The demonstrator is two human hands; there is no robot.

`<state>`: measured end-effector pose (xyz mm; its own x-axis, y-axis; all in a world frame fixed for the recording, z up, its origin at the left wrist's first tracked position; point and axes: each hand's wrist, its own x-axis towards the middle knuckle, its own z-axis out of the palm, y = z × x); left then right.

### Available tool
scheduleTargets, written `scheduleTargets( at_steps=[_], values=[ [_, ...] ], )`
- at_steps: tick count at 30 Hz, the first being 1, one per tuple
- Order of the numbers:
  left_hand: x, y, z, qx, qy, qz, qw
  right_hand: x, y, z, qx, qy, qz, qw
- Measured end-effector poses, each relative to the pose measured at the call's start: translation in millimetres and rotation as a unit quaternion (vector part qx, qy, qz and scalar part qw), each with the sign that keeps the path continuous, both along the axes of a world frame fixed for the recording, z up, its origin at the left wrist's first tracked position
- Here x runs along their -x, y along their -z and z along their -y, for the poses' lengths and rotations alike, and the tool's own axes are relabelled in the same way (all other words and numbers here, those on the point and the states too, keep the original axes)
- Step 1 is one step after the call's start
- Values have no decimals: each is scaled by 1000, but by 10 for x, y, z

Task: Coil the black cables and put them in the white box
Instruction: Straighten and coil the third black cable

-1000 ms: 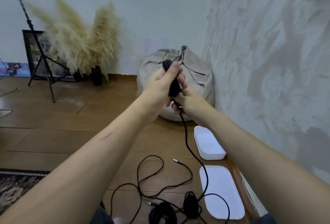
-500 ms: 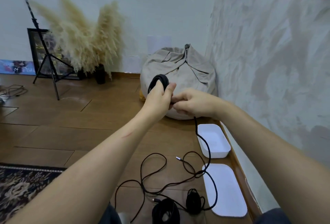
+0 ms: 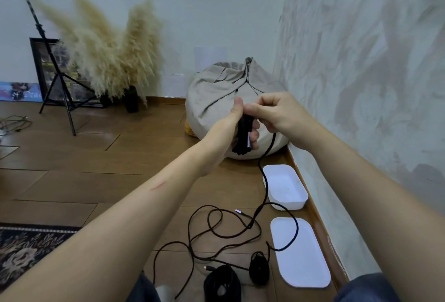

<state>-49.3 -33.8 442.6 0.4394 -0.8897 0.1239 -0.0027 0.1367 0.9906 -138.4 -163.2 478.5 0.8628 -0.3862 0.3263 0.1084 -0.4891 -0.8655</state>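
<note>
My left hand (image 3: 234, 124) grips a bundle of coiled black cable (image 3: 243, 138) in front of me, fingers curled round it. My right hand (image 3: 274, 113) pinches the same cable just above the bundle. The loose length (image 3: 264, 181) hangs from my hands down to the wooden floor, where it lies in loops (image 3: 216, 229) with a silver plug end (image 3: 238, 211). The open white box (image 3: 284, 187) sits on the floor by the right wall, and its white lid (image 3: 301, 253) lies nearer me. Two coiled black cables (image 3: 222, 282) (image 3: 258, 269) rest on the floor beside the lid.
A grey bean bag (image 3: 226, 89) fills the corner behind my hands. Pampas grass in a dark vase (image 3: 131, 101) and a black tripod stand (image 3: 57, 80) are at the back left. A patterned rug (image 3: 26, 251) lies at the lower left. The textured wall (image 3: 361, 73) runs close on the right.
My hands dropped from higher up and turned the coil over. My right hand moved from below the bundle to above it, wrapping another turn; the loose cable slid right across the lid.
</note>
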Motion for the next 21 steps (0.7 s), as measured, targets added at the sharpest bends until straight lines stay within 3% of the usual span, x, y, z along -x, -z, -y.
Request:
scheduleTargets(
  at_steps=[4, 8, 15, 21],
  values=[
    [-23, 0, -83, -1, 43, 42, 998, 46, 67, 57, -32, -20, -13, 999],
    [-28, -7, -128, -16, 20, 178, 984, 67, 110, 106, -66, -49, -26, 996],
    [-9, -31, -164, -21, -7, 206, 978, 94, -19, 80, -61, -96, -53, 992],
    [55, -64, -178, -16, 7, 193, 981, 71, -63, 2, -36, -72, -37, 996]
  ],
)
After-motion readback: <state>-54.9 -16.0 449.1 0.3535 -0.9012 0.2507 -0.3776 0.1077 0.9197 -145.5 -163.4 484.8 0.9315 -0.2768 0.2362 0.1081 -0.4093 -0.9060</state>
